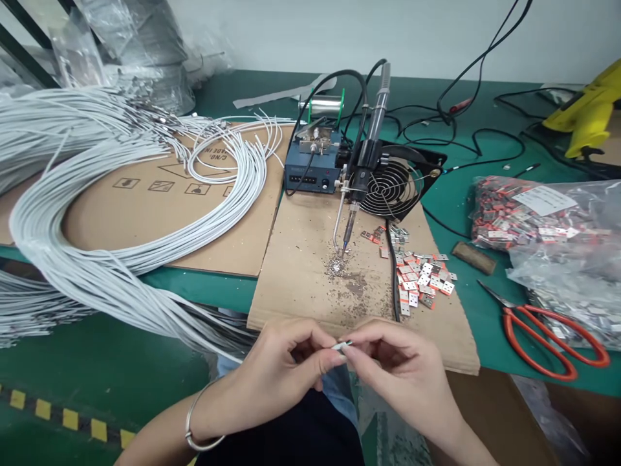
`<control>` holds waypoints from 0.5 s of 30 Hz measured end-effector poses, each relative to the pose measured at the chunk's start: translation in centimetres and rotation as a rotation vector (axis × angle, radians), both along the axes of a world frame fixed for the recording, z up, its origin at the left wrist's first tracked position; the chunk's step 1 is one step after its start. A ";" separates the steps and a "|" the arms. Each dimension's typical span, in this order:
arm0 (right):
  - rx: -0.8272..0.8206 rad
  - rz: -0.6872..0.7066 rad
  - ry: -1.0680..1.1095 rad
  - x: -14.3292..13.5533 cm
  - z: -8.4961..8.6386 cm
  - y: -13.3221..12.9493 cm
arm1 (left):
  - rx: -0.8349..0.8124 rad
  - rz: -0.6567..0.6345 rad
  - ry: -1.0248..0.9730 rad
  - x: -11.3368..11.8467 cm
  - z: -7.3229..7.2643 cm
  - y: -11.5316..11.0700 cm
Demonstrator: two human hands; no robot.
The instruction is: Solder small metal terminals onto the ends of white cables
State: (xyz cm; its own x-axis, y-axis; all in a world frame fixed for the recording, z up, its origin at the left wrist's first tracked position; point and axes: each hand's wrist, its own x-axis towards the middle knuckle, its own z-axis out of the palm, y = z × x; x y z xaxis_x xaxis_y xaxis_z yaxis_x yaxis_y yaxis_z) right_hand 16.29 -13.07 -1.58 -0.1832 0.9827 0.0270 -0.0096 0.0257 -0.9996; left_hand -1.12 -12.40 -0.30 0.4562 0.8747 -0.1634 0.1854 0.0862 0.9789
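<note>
My left hand [286,372] and my right hand [405,369] meet low in the middle, in front of the cardboard's near edge. Thumb and forefinger of my left hand pinch the end of a white cable [339,347]. The fingertips of my right hand are closed on the same end, touching a small dark tip there. Fingers hide most of the piece. Beyond them a soldering iron [349,226] stands in its holder, pointing down at solder residue [337,264] on the cardboard [295,259]. Small metal connectors with orange parts [424,278] lie heaped to the right.
Bundles of white cables [204,239] cover the left side. A blue soldering unit [313,162], a solder spool [325,107] and a black fan [395,184] stand behind. Red-handled scissors [548,336], bagged parts [548,213] and a yellow tool [582,116] are at right.
</note>
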 end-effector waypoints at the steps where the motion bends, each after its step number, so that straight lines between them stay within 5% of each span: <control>1: 0.034 0.006 -0.064 0.1 0.2 0.1 | 0.051 0.002 0.048 -0.1 0.2 0.0; 6: 0.016 0.080 -0.200 0.3 0.7 0.4 | 0.133 0.009 0.151 -0.2 0.7 -0.2; 11: 0.031 -0.120 0.157 -1.4 -1.0 -0.5 | -0.203 0.105 -0.156 1.0 -0.5 -0.6; 15: -0.015 -0.178 0.370 -1.9 -1.9 -0.4 | -0.310 0.165 -0.266 1.8 -1.1 -0.9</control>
